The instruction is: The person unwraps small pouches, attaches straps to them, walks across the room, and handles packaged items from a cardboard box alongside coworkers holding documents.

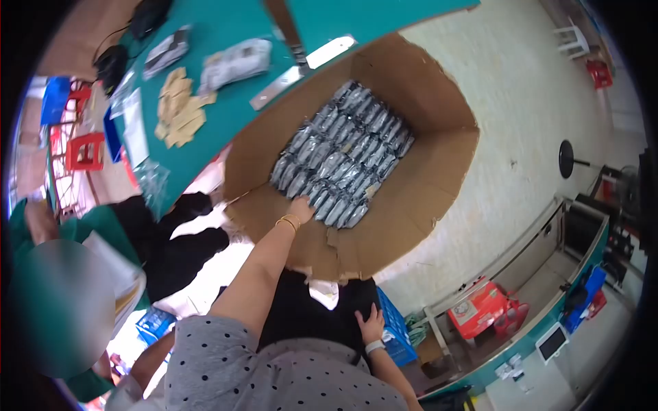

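My left hand, with gold bangles at the wrist, reaches into a large open cardboard box. It touches the near edge of the rows of dark, shiny plastic-wrapped packets at the bottom. Its fingertips are hidden against the packets, so I cannot see whether it grips one. My right hand, with a pale watch on the wrist, is apart from the box. Its fingers are spread and empty, close to a blue plastic crate beside my black-clad legs.
A green table holds grey packets, brown paper pieces and a metal strip below an upright post. A person in green is close on my left. A red stool stands at right; a black pedestal lies beyond.
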Motion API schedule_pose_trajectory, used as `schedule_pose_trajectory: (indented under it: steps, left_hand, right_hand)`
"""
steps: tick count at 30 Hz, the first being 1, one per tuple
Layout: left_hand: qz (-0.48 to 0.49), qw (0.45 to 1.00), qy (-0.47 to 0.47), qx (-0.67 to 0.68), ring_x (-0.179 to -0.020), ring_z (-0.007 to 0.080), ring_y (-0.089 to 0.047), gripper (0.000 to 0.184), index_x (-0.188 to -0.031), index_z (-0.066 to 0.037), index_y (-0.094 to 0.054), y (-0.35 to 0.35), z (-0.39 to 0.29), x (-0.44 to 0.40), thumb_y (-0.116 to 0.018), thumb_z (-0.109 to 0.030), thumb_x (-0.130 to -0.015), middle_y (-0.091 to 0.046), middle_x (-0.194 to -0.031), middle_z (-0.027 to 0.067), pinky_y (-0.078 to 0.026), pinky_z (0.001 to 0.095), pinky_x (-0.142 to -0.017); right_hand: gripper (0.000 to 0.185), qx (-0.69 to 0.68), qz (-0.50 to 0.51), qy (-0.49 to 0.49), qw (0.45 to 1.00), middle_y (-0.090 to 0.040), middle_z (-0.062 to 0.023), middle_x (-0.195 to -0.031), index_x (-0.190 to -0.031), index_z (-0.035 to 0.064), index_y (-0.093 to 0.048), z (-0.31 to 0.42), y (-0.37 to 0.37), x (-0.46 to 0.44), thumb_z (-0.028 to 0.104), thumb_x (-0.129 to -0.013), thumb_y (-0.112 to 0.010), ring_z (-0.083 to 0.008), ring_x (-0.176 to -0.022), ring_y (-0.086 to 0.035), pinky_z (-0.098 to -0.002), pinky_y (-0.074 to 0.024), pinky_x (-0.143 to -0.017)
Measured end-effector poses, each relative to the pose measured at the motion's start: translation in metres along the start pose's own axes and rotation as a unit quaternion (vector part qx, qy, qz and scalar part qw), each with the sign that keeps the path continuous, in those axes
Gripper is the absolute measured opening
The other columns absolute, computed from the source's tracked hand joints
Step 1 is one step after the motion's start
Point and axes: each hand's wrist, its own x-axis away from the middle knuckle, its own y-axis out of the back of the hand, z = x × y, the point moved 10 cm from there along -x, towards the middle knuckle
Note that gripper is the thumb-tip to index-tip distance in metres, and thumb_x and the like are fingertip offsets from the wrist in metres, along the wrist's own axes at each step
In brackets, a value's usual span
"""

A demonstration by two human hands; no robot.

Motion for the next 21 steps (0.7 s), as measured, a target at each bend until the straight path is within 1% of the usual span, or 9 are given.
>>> schedule_pose_trajectory:
  steps: [2,7,8,10,13,16,18,19,21]
  left_hand:
    - [-0.061,0.997,-0.037,-0.029,-0.112,0.0409,-0.051,0.048,-0.116,0.002,-0.054,-0.026,0.000,-0.058,-0.063,-0.024,-0.076,-0.054,-0.116,0.0278,-0.043,0.0442,-0.095]
    - [-0.121,0.989,0.030,-0.080,-0.113,0.0409,-0.048,0.065,-0.123,0.001,-0.044,-0.077,0.009,-0.181,-0.070,-0.034,-0.074,-0.047,-0.124,0.0223,-0.043,0.0478,-0.093]
    - [-0.163,0.981,0.022,-0.102,-0.114,0.0387,-0.047,0.068,-0.121,-0.001,-0.042,-0.082,0.008,-0.193,-0.073,-0.037,-0.072,-0.046,-0.124,0.0194,-0.044,0.0481,-0.091]
    - [-0.122,0.967,0.133,-0.177,-0.114,0.0362,-0.048,0.064,-0.117,-0.004,-0.043,-0.097,0.018,-0.214,-0.074,-0.037,-0.072,-0.046,-0.122,0.0169,-0.045,0.0469,-0.089]
    - [-0.162,0.960,0.111,-0.199,-0.102,0.0338,-0.056,0.057,-0.112,-0.005,-0.046,-0.107,0.045,-0.238,-0.074,-0.035,-0.072,-0.054,-0.110,0.0165,-0.046,0.0459,-0.086]
    - [-0.117,0.993,-0.008,-0.019,-0.103,0.0379,-0.057,0.055,-0.115,0.001,-0.050,-0.090,0.051,-0.241,-0.070,-0.030,-0.074,-0.059,-0.110,0.0230,-0.045,0.0438,-0.089]
    - [-0.004,0.975,-0.012,0.222,-0.103,0.0268,-0.059,0.052,-0.120,0.003,-0.051,-0.065,0.008,-0.197,-0.065,-0.031,-0.084,-0.062,-0.113,0.0180,-0.044,0.0360,-0.089]
    - [0.052,0.940,-0.011,0.336,-0.101,0.0220,-0.059,0.050,-0.120,0.004,-0.051,-0.059,-0.012,-0.171,-0.063,-0.032,-0.087,-0.062,-0.113,0.0146,-0.045,0.0334,-0.088]
    - [0.091,0.907,0.007,0.410,-0.101,0.0147,-0.055,0.045,-0.122,0.004,-0.049,-0.039,-0.032,-0.128,-0.061,-0.026,-0.090,-0.061,-0.112,0.0087,-0.044,0.0295,-0.089]
  right_hand:
    - [0.081,0.060,-0.023,-0.032,0.997,-0.036,-0.0267,-0.140,-0.140,0.0108,-0.037,-0.004,0.000,-0.016,0.056,-0.078,-0.062,-0.0432,-0.126,-0.038,-0.0476,-0.0332,-0.104]
    - [0.077,0.017,-0.085,-0.028,0.996,-0.037,-0.0238,-0.139,-0.136,0.0088,-0.043,-0.028,0.018,-0.045,0.044,-0.074,-0.072,-0.0415,-0.123,-0.040,-0.0464,-0.0345,-0.102]
    - [0.077,0.019,-0.090,-0.038,0.995,-0.037,-0.0227,-0.139,-0.136,0.0088,-0.042,-0.032,0.016,-0.050,0.040,-0.072,-0.073,-0.0408,-0.123,-0.039,-0.0459,-0.0334,-0.103]
    - [0.077,0.030,-0.087,-0.050,0.994,-0.037,-0.0223,-0.140,-0.136,0.0089,-0.042,-0.035,0.015,-0.059,0.038,-0.072,-0.073,-0.0411,-0.123,-0.039,-0.0461,-0.0329,-0.103]
    - [0.073,-0.004,-0.091,-0.068,0.994,-0.038,-0.0229,-0.139,-0.134,0.0081,-0.043,-0.028,0.027,-0.064,0.033,-0.072,-0.073,-0.0421,-0.123,-0.038,-0.0481,-0.0325,-0.103]
    - [0.066,-0.013,-0.086,-0.047,0.995,-0.039,-0.0233,-0.137,-0.132,0.0063,-0.045,-0.014,0.045,-0.055,0.030,-0.076,-0.069,-0.0418,-0.122,-0.040,-0.0489,-0.0335,-0.101]
    - [0.061,-0.059,-0.081,-0.035,0.994,-0.040,-0.0237,-0.136,-0.131,0.0047,-0.045,-0.016,0.044,-0.047,0.026,-0.078,-0.067,-0.0419,-0.122,-0.040,-0.0486,-0.0331,-0.102]
    - [0.049,-0.085,-0.128,0.001,0.988,-0.046,-0.0239,-0.129,-0.125,0.0014,-0.048,-0.009,0.057,-0.041,0.017,-0.081,-0.064,-0.0421,-0.114,-0.046,-0.0468,-0.0365,-0.099]
    - [0.042,-0.159,-0.193,0.049,0.967,-0.050,-0.0233,-0.122,-0.121,-0.0001,-0.050,-0.009,0.077,-0.033,0.012,-0.083,-0.062,-0.0413,-0.108,-0.050,-0.0461,-0.0387,-0.096]
